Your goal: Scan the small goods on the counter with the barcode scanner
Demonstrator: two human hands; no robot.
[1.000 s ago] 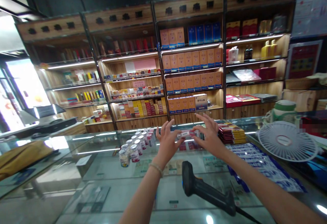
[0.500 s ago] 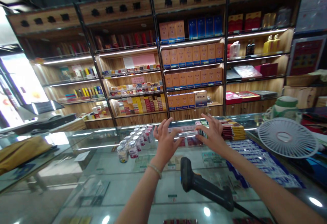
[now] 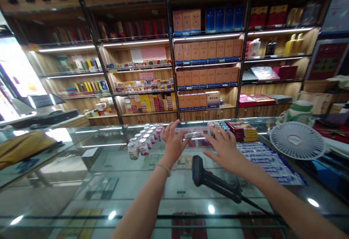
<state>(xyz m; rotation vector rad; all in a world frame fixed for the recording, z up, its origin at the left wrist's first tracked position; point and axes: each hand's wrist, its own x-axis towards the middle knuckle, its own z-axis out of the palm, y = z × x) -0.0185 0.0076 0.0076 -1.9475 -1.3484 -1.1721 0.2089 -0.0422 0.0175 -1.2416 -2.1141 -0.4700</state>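
You are reaching past the black scanner [image 3: 212, 181] with both hands. Your left hand [image 3: 172, 144] is curving its thumb and index finger around one end of a small clear package [image 3: 194, 134]; whether they are pinching it, I cannot tell. That package is showing just beyond the scanner's head, between your hands. Your right hand [image 3: 225, 151] is spreading its fingers near the other end. Lidded jars [image 3: 144, 143] are standing left of the scanner on the glass desk [image 3: 122, 182]; blue-and-white packets [image 3: 268, 162] are lying to its right.
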